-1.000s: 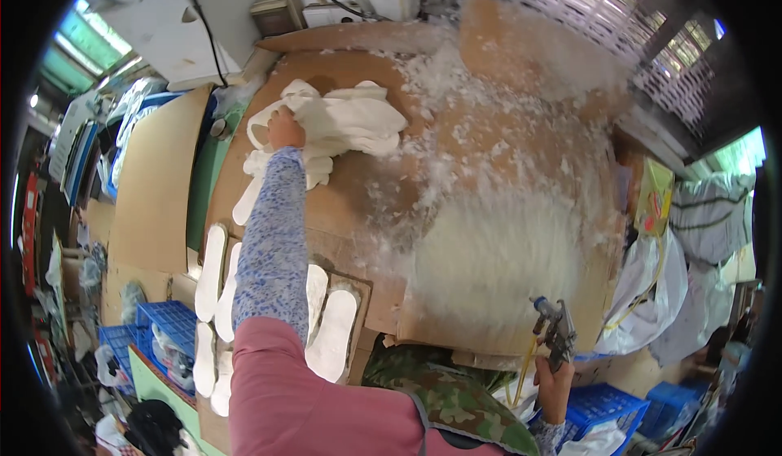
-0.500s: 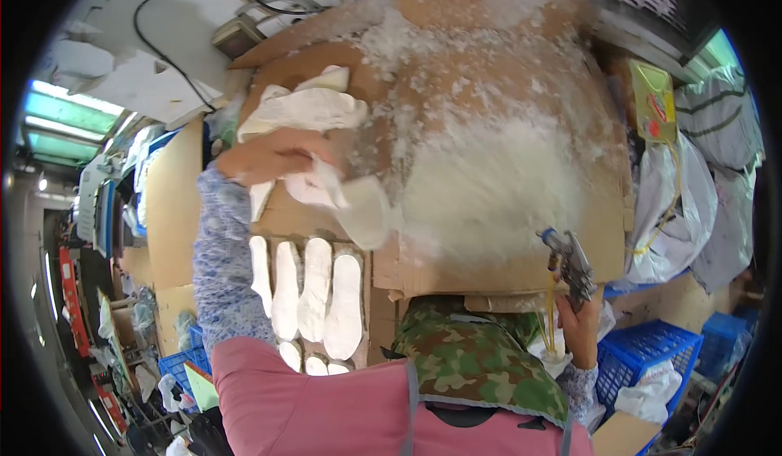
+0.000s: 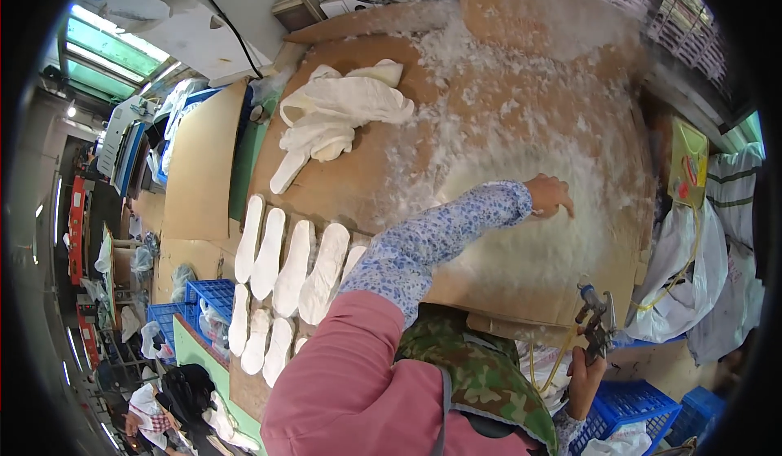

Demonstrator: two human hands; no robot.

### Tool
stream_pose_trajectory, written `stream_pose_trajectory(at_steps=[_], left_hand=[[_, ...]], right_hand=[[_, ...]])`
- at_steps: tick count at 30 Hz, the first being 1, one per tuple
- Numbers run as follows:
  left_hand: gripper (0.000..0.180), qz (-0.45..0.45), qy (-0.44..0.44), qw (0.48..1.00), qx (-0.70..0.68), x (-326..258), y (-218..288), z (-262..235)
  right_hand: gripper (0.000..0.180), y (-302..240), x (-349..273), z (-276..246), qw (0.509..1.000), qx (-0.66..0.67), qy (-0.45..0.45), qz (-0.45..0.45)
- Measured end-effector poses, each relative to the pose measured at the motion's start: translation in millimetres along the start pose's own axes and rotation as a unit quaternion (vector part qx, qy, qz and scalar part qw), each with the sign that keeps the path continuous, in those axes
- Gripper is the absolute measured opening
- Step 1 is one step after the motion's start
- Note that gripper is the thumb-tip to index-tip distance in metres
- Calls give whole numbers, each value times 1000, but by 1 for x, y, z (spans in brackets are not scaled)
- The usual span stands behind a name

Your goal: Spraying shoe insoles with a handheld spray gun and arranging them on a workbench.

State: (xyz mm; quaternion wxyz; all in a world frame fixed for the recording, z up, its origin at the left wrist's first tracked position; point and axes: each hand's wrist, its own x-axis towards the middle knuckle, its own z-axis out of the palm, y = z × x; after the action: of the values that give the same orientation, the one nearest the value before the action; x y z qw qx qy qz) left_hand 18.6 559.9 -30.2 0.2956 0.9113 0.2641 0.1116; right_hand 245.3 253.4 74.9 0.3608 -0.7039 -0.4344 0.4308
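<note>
My left hand (image 3: pixel 550 196) reaches across to the whitish, residue-covered patch (image 3: pixel 521 252) on the cardboard. Its fingers are bent and apart, one pointing down, and I see nothing held in them. Low on the right, my right hand (image 3: pixel 585 374) grips a metal spray gun (image 3: pixel 597 320) with a yellowish hose (image 3: pixel 558 366). White insoles (image 3: pixel 295 268) lie flat in rows left of my left sleeve, which partly covers one. Beyond them is a loose heap of overlapping white insoles (image 3: pixel 342 110).
White fluffy residue coats the cardboard (image 3: pixel 326 187) toward the back. A yellow tin (image 3: pixel 688 163) and white sacks (image 3: pixel 680 268) stand at the right. Blue crates (image 3: pixel 627 415) sit low right and left. A camouflage apron (image 3: pixel 472 366) covers my front.
My left hand has let go of the white insoles at the heap and moved right, over the whitish patch. The view has turned; my right hand still holds the spray gun.
</note>
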Motion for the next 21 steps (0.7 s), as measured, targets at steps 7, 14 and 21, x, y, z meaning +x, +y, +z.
stream_pose_trajectory(at_steps=[7,14,21], left_hand=[[50,-185,343,919,-63,-104,27,17],[46,-456,401,793,-42,-226,62,50],[43,-314,311,884,151,-167,83,42]], right_hand=[[13,12,18,-3,994,-101,-41,-16],[30,-42,45,38,985,-98,-135,-50],[35,-60,51,64,971,-134,-183,-78]])
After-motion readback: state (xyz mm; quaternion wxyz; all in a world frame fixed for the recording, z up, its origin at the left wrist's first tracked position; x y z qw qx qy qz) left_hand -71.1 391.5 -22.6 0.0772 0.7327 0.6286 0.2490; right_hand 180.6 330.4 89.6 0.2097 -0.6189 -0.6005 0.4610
